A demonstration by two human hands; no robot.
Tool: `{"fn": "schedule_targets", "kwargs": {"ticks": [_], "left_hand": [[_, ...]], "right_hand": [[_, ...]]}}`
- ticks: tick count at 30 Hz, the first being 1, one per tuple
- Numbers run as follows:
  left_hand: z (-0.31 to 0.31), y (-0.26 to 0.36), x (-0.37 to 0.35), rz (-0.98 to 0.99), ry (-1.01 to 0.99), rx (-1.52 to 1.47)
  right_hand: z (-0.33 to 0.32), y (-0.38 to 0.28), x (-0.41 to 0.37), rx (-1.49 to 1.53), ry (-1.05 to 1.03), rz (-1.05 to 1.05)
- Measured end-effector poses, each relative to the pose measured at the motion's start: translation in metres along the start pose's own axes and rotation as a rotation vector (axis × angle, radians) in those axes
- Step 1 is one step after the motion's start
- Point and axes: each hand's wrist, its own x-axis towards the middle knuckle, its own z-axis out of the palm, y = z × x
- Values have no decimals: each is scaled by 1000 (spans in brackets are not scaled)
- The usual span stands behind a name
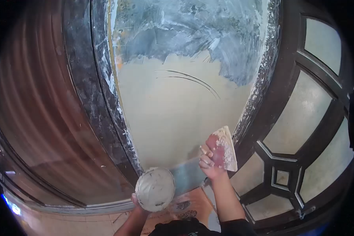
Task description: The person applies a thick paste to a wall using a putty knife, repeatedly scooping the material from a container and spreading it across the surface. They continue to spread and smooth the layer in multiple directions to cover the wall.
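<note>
My left hand grips the side of a round tub at the bottom middle, most of the fingers hidden beneath it. Pale grey putty fills the tub almost to its rim. Closed around a red putty spreader, my right hand is near the lower right of the wall panel. Cream putty coats the spreader's wide edge. Smooth beige putty covers the panel's middle, with curved dark scratch lines in it. Higher up, the panel is blue-grey and streaked.
Dark wooden frames smeared with white border the panel on the left and right. A reddish-brown curtain hangs behind glass at left. To the right is a dark door with pale panes. Splattered board or sheeting lies below.
</note>
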Motion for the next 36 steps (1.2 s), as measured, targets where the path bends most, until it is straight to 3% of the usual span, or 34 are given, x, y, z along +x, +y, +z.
{"fn": "schedule_targets", "kwargs": {"ticks": [5, 6, 11, 13, 14, 16, 25, 27, 28, 29, 31, 33, 36], "left_hand": [[24, 18, 25, 93, -9, -24], [31, 20, 29, 106, -27, -40], [68, 24, 44, 170, -116, -111], [68, 18, 49, 236, -84, -116], [71, 17, 51, 296, -68, -125], [82, 14, 52, 243, -76, -150], [105, 7, 49, 134, 87, -122], [109, 6, 51, 143, 101, -72], [106, 3, 53, 211, -71, -185], [104, 1, 53, 277, -243, -298], [99, -1, 44, 282, -190, -215], [88, -6, 37, 306, 190, -86], [84, -5, 18, 194, 198, -124]], "right_hand": [[1, 5, -10, 9, 35, 224], [9, 7, -13, 35, 146, 222], [-1, -1, -15, -67, 64, 399], [5, -3, -14, -383, 35, 362], [3, -4, -12, -376, 34, 371], [-3, -8, -9, -905, 21, 259], [-12, -28, -11, -1191, 141, 81], [-12, -39, -10, -1609, 207, 39], [-13, -43, -10, -1655, 187, 1], [-15, -45, -11, -1651, 184, 2], [-26, -48, -11, -1177, 298, -9], [-33, -49, -10, -1127, 300, -50], [-43, -51, -6, -1017, 337, -118]]}}
